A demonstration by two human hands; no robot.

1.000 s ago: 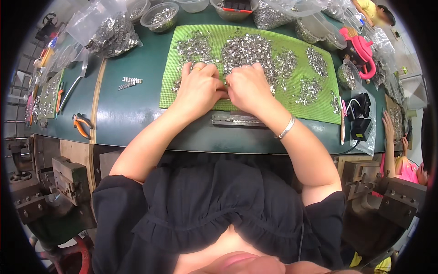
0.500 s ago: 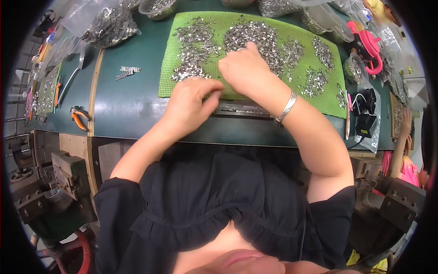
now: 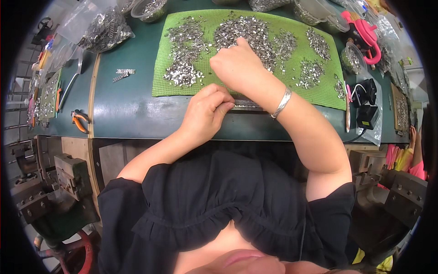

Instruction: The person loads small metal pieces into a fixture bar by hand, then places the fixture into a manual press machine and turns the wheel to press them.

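My left hand (image 3: pixel 209 111) is closed in a pinch beside a narrow metal rail (image 3: pixel 247 104) along the near edge of a green textured mat (image 3: pixel 210 75). Whatever sits between its fingertips is too small to make out. Above the mat, my right hand (image 3: pixel 238 64), with a silver bangle at the wrist, curls over the near side of a large pile of small metal pieces (image 3: pixel 248 32). Its fingertips are hidden under the hand. Left of it lies another pile of shiny metal pieces (image 3: pixel 182 73), and smaller piles (image 3: pixel 311 73) spread to the right.
Two short metal link strips (image 3: pixel 124 74) lie on the dark green table (image 3: pixel 123 107), with orange-handled pliers (image 3: pixel 80 120) further left. A bag of metal parts (image 3: pixel 107 32) and plastic tubs (image 3: pixel 150 10) line the back. At right are a pink-lidded container (image 3: pixel 365 34) and a black adapter (image 3: pixel 367 117).
My left hand has moved right and nearer, from the left pile's near edge to the rail, and its fingers have closed together. My right hand stays over the large pile. The view has shifted slightly.
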